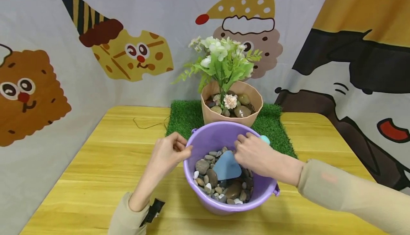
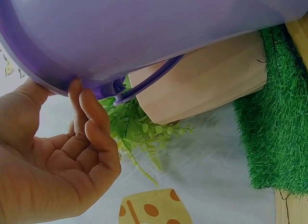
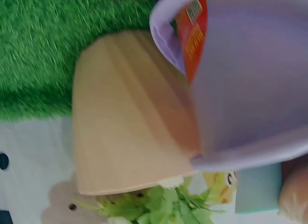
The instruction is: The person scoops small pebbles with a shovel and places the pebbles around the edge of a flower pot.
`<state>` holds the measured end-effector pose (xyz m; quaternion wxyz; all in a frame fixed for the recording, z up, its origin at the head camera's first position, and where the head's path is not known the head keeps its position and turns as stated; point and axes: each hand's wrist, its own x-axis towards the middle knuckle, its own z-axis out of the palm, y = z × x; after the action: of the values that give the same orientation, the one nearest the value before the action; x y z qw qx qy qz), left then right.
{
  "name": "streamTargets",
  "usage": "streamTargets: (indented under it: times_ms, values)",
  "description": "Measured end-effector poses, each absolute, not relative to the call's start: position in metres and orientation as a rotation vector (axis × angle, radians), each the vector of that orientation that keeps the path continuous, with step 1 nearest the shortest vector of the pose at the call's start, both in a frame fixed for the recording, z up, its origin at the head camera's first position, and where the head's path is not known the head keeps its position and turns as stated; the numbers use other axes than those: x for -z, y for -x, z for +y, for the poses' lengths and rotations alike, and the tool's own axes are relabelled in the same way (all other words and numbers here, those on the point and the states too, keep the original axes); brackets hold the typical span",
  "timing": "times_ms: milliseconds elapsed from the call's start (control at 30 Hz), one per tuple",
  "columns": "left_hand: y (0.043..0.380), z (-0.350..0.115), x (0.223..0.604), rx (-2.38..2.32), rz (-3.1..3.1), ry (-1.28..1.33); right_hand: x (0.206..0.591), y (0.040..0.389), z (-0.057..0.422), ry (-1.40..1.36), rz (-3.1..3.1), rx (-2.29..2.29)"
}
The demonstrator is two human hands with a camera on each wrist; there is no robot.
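A purple bucket (image 1: 221, 208) holds grey, brown and white stones (image 1: 202, 166). My left hand (image 1: 168, 153) pinches the bucket's left rim; the left wrist view shows its thumb behind the rim and its fingertips (image 2: 75, 86) against the outer wall. Inside the bucket my right hand (image 1: 256, 153) grips a toy shovel (image 1: 227, 165) by its handle. The shovel's blue blade lies over the stones, and its teal handle end (image 1: 265, 139) sticks out past the fist. In the right wrist view only a sliver of the right hand (image 3: 294, 200) and the teal handle (image 3: 258, 188) show.
Behind the bucket, a peach flowerpot (image 1: 225, 120) with white flowers (image 1: 221, 50) and stones stands on a green turf mat (image 1: 182, 117). A thin dark cord (image 1: 147, 126) lies on the wooden table (image 1: 96, 178). A cartoon-printed cloth (image 1: 179, 85) hangs behind.
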<state>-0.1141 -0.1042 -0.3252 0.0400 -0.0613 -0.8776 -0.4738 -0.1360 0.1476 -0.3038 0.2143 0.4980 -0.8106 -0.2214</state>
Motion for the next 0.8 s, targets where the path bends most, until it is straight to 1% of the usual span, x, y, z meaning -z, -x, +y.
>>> streamTargets:
  times_ms: [133,267,633,800]
  values:
    - [0.114,-0.104,0.325,1.45,-2.686,0.19,0.301,0.134,0.138,-1.353,-2.193,0.681]
    - [0.113,-0.104,0.325,1.453,-2.682,0.195,0.302,0.134,0.133,-1.415,-2.131,0.742]
    - [0.113,-0.105,0.325,1.454,-2.673,0.194,0.302,0.141,0.137,-1.588,-1.965,0.788]
    - [0.113,-0.105,0.325,1.463,-2.685,0.184,0.302,0.145,0.137,-1.587,-1.971,0.771]
